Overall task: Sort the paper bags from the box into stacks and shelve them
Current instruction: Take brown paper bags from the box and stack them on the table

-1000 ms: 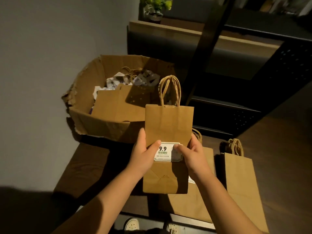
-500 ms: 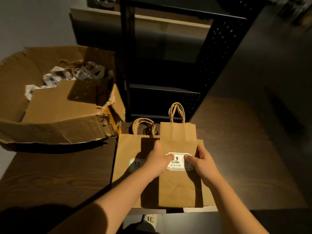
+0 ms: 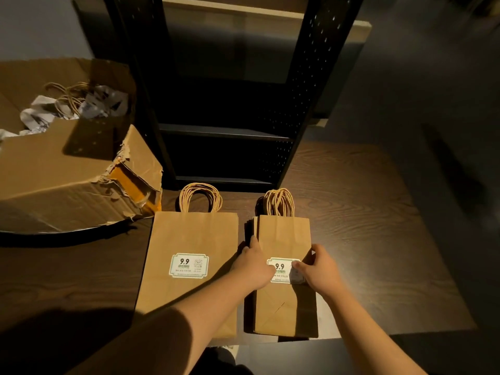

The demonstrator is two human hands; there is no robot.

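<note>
While both hands settle a small paper bag point(image 3: 284, 263) onto the narrower stack at lower centre-right of the frame, the risk lies in alignment. The left hand point(image 3: 253, 266) lies along the bag's left edge with fingers running up its side and the thumb on its face; the right hand point(image 3: 318, 269) curls round the right edge, thumb pressing on the white label point(image 3: 282, 269). I judge that if either hand lets go unevenly, the top bag could slide askew — these flat bags look slick and light — and a crooked pile would be awkward to lift onto the black shelf unit point(image 3: 230, 131) in the upper centre. The small stack's near end also sits close to the tabletop point(image 3: 365, 226) edge at the bottom of the frame, so a nudge toward the person might tip it off.

Counting: two stacks lie on the tabletop. The wider stack point(image 3: 189, 266) sits just left of the smaller one, apart from it, its own label facing up. How many bags each holds cannot be told exactly; bundled twine handles point(image 3: 200, 197) suggest several apiece. One torn cardboard box point(image 3: 67, 169) stands at the left of the frame, with more handles and crumpled white paper point(image 3: 40, 115) inside — so sorting is not finished.
</note>
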